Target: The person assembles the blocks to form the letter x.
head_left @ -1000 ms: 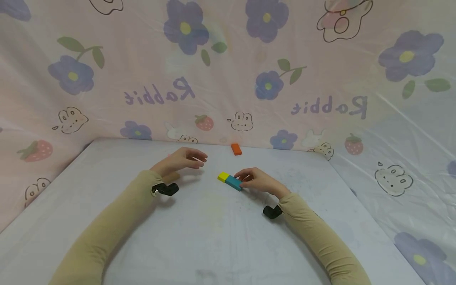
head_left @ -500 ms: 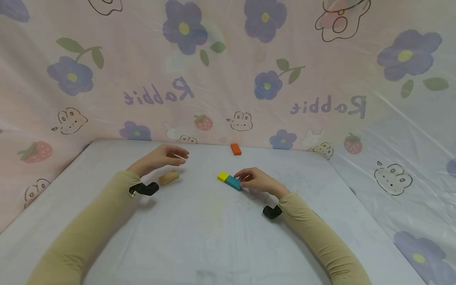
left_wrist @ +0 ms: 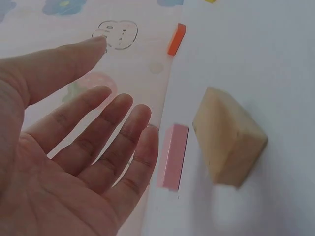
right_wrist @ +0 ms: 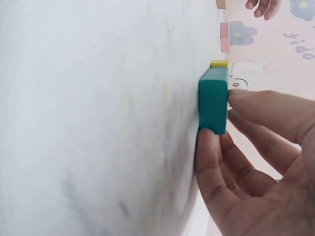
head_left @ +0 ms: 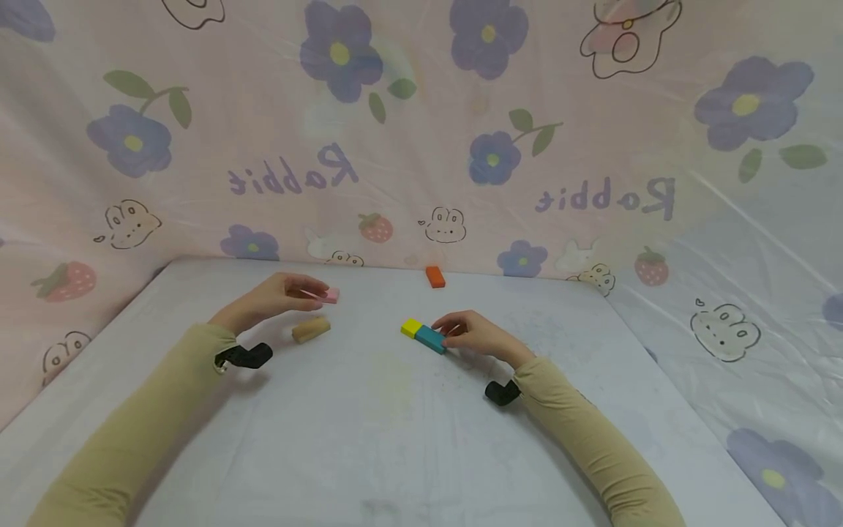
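While the head view tucks the pink block (left_wrist: 174, 157) partly behind the left hand (head_left: 293, 293), the left wrist view gives it away: fingers spread wide, nothing in them, pink just past the little fingertip, the wooden block (left_wrist: 224, 140) farther out. Over to the right hand (head_left: 479, 337), thumb and fingers pinching the teal block (head_left: 432, 338), the yellow block (head_left: 411, 328) against its end away from the fingertips; only the right wrist view shows the teal end face nearest them. Since half a second ago, the left hand has shifted leftward, pink now peeking beyond its fingertips; the right hand's grip hasn't budged.
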Action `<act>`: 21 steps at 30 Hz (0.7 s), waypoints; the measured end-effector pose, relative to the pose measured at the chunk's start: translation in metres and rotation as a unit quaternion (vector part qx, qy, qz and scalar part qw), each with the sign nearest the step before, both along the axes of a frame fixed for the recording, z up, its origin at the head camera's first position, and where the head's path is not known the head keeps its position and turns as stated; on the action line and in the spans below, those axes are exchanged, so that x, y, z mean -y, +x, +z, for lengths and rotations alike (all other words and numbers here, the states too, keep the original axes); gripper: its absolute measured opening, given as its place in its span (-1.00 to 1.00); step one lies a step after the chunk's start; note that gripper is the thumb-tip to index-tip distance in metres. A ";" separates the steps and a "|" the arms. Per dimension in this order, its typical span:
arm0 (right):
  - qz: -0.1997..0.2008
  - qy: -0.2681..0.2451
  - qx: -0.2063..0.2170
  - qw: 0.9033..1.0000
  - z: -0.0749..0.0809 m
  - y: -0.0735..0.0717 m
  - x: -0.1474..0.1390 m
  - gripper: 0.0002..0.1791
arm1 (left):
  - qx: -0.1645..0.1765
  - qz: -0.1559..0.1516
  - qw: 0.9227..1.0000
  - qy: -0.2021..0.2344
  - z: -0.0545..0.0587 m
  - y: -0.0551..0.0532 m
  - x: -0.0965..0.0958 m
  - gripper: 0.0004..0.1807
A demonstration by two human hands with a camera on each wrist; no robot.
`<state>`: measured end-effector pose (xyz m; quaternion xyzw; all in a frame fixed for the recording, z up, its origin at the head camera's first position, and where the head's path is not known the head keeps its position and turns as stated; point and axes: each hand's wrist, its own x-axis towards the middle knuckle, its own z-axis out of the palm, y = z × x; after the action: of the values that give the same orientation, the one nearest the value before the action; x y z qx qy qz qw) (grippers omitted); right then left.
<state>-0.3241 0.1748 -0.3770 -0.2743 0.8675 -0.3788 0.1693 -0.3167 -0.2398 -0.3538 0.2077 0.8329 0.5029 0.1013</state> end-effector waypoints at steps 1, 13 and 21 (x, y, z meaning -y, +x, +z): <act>-0.001 0.000 0.001 1.000 0.000 0.000 0.000 -0.63 | -0.003 0.003 1.000 -0.006 0.000 0.001 0.002 -0.41; 0.002 -0.003 0.004 1.000 0.000 -0.001 0.000 -0.63 | -0.009 0.007 0.999 -0.045 -0.005 0.004 0.010 -0.41; 0.002 -0.003 0.006 1.000 0.000 -0.001 0.000 -0.63 | -0.013 0.000 0.997 -0.074 -0.013 0.003 0.012 -0.39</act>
<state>-0.3249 0.1749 -0.3768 -0.2743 0.8646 -0.3829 0.1749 -0.3138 -0.2517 -0.3665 0.2061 0.8689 0.4373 0.1060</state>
